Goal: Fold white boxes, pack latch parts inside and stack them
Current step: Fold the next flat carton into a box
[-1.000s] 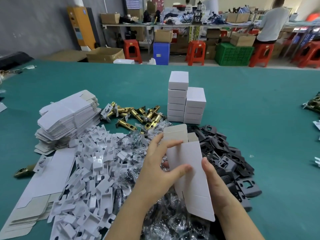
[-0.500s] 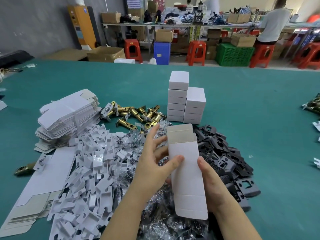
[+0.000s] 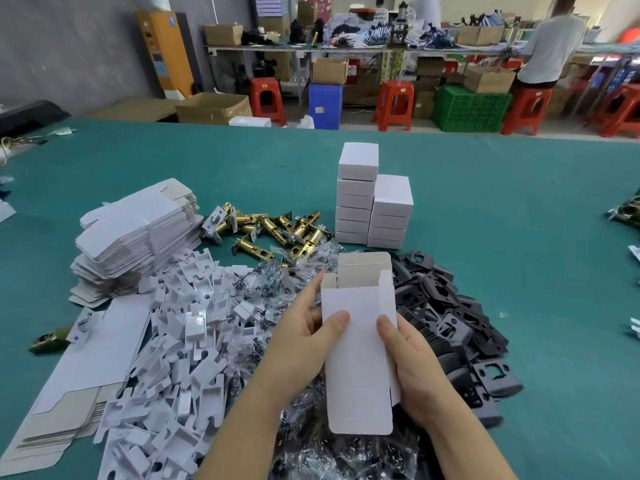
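I hold a white cardboard box (image 3: 360, 355) upright over the parts piles, its top flaps open and its sides squared into a tube. My left hand (image 3: 304, 344) grips its left side, thumb on the front face. My right hand (image 3: 412, 362) grips the right side, thumb also on the front. Behind it stand two stacks of closed white boxes (image 3: 374, 209). Brass latch parts (image 3: 273, 230) lie to the left of those stacks.
Flat unfolded box blanks (image 3: 138, 230) are piled at the left, more (image 3: 79, 368) lying near the table's front left. White plastic pieces (image 3: 180, 341), clear bagged screws (image 3: 332, 452) and black plates (image 3: 457, 323) surround my hands. The green table (image 3: 519, 237) stretches right.
The flat box blank has been turned upright and squeezed open into a tube. Both hands shifted up its sides, with the thumbs now on the front face.
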### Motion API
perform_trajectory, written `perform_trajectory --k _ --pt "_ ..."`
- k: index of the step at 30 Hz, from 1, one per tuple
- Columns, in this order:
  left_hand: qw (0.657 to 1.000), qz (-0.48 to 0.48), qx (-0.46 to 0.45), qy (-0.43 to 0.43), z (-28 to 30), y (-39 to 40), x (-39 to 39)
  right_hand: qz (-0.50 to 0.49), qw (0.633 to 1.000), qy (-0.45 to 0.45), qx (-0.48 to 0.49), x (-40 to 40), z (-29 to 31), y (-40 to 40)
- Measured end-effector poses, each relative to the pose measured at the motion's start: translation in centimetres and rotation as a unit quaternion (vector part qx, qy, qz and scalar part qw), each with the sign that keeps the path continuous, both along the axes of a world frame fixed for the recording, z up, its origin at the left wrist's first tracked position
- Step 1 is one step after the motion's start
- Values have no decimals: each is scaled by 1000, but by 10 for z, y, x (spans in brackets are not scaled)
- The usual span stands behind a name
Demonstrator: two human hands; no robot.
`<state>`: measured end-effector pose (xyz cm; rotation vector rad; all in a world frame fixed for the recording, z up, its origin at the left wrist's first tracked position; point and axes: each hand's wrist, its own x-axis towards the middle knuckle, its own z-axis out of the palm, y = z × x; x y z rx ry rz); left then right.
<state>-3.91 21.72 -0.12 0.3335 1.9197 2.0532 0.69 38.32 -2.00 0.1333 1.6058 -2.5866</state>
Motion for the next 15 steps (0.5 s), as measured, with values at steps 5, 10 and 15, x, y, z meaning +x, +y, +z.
perform_trajectory --k 5,10,15 --pt "999 31 7 16 -2 -5 -4 3 1000 14 28 0 -1 -1" --pt "999 44 2 19 -4 -12 -5 -6 999 45 27 0 -3 -2" --pt "998 47 -17 23 -6 -16 -8 -40 994 67 72 1 -9 -3"
